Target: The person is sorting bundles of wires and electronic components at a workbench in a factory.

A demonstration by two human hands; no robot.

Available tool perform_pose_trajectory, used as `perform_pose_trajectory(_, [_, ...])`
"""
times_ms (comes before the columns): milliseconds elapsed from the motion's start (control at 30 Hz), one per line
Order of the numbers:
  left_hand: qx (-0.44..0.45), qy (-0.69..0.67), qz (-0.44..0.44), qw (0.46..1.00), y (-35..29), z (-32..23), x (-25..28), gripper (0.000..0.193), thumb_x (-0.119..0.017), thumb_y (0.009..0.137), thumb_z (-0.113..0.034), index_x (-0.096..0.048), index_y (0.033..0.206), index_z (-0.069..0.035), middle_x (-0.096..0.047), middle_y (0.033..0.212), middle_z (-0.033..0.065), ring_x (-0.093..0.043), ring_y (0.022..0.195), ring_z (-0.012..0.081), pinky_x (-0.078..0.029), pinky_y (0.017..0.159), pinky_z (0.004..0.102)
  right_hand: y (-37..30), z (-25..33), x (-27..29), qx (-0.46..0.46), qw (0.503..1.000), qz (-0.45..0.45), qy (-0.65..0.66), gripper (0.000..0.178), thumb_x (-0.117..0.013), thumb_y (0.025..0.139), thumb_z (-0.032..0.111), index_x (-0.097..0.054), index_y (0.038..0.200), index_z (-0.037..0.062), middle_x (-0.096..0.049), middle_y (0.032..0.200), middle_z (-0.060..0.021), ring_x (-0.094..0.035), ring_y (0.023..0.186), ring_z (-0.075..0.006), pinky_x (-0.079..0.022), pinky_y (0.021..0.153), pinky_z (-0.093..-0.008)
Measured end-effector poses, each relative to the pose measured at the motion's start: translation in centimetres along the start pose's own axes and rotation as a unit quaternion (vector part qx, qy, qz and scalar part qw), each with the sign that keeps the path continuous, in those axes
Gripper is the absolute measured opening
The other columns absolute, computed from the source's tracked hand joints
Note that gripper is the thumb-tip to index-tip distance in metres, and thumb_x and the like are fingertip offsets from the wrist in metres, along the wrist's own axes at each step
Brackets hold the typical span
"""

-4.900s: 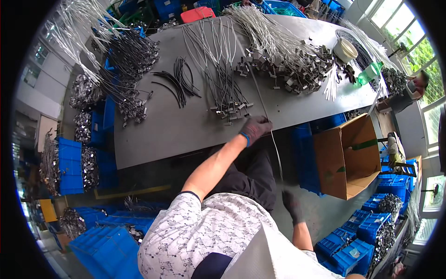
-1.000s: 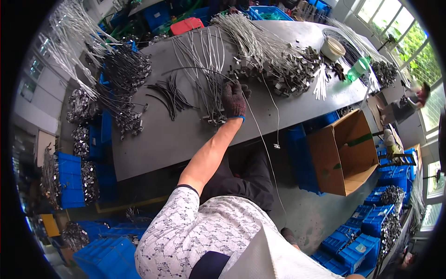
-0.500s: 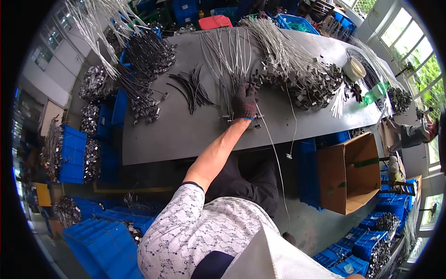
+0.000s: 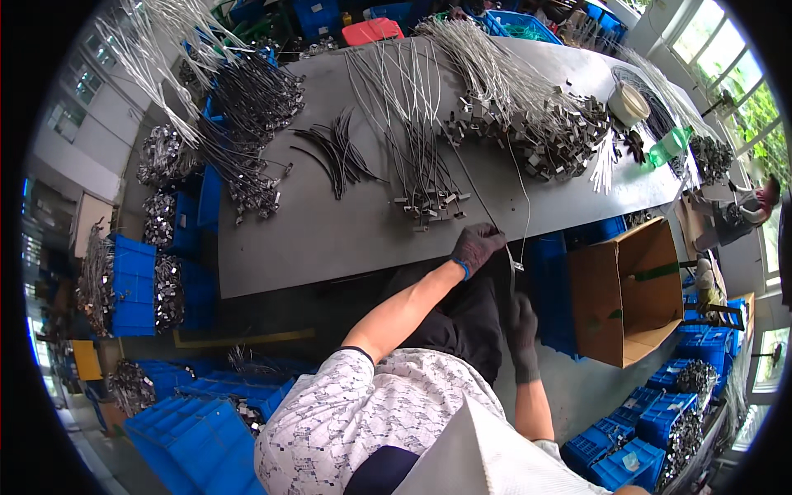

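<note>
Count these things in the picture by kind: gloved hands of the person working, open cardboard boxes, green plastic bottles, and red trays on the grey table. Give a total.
Gloved hands: 2, left and right
Open cardboard box: 1
Green plastic bottle: 1
Red tray: 1
Total: 5

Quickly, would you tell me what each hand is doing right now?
Left hand: closed on a thin cable at the table edge.
Right hand: gloved, lower down; grip cannot be told.
</note>
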State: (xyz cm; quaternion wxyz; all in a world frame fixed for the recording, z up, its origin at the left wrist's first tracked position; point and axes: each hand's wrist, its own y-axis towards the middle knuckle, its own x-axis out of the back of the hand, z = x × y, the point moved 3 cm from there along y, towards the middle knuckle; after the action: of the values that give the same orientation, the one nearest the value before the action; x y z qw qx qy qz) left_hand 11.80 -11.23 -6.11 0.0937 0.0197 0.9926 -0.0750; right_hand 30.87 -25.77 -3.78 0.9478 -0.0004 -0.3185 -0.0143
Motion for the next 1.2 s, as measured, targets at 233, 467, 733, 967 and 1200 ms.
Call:
perform_pose_trajectory(233, [0.015, 0.046, -0.013, 0.999, -2.3, -1.9, 2.5, 0.021, -0.071, 0.091, -0.020, -0.073, 0.099, 0.000, -0.073, 0.088, 0.0018, -0.064, 0.083, 0.0077, -0.052, 0.077, 0.0259, 14.9, 2.5, -8.3, -0.001, 0.979, -0.023, 0.200, 0.045, -0.067, 0.085, 0.005, -0.055, 0.128, -0.0001, -0.062, 0.109, -0.0207, -0.064, 0.090, -0.0376, -0.051, 0.084, -0.0397])
perform_pose_trajectory(467, [-0.108, 0.192, -0.068, 0.973, 4.6, -2.4, 15.5, 0.019, -0.067, 0.086, -0.022, -0.073, 0.092, -0.005, -0.073, 0.085, 0.0147, -0.070, 0.077, 0.0235, -0.055, 0.071, 0.0366, 17.4, 10.2, -11.0, 0.332, 0.936, -0.094, -0.071, 0.046, -0.063, 0.094, 0.019, -0.051, 0.134, 0.0002, -0.065, 0.109, -0.0235, -0.064, 0.097, -0.0327, -0.050, 0.089, -0.0392])
perform_pose_trajectory(733, [0.174, 0.549, -0.351, 0.738, 0.4, -4.4, 37.6, 0.053, -0.063, 0.083, -0.053, -0.067, 0.108, -0.006, -0.067, 0.114, 0.0259, -0.066, 0.103, 0.0434, -0.053, 0.088, 0.0522, 12.5, -3.5, -2.3, -0.083, 0.964, -0.123, -0.221, 0.054, -0.063, 0.096, 0.031, -0.050, 0.138, -0.0001, -0.061, 0.127, -0.0229, -0.063, 0.109, -0.0313, -0.051, 0.094, -0.0382])
perform_pose_trajectory(967, [0.171, 0.603, -0.352, 0.696, 3.2, -0.2, 41.2, 0.034, -0.060, 0.086, -0.032, -0.070, 0.104, -0.006, -0.070, 0.108, 0.0221, -0.069, 0.102, 0.0415, -0.057, 0.084, 0.0486, 17.4, -17.5, -11.4, -0.185, 0.970, 0.050, 0.151, 0.051, -0.073, 0.090, 0.039, -0.066, 0.118, -0.0041, -0.073, 0.091, -0.0152, -0.068, 0.079, -0.0237, -0.054, 0.071, -0.0333])
perform_pose_trajectory(1200, [0.191, 0.589, -0.268, 0.738, 5.4, 0.1, 37.7, 0.027, -0.061, 0.084, -0.031, -0.076, 0.091, -0.010, -0.073, 0.102, 0.0182, -0.071, 0.095, 0.0386, -0.059, 0.080, 0.0471, 12.4, -15.4, -10.3, -0.216, 0.950, 0.125, 0.189, 0.021, -0.066, 0.095, 0.023, -0.068, 0.100, 0.0025, -0.065, 0.077, -0.0032, -0.059, 0.062, -0.0124, -0.050, 0.058, -0.0306])
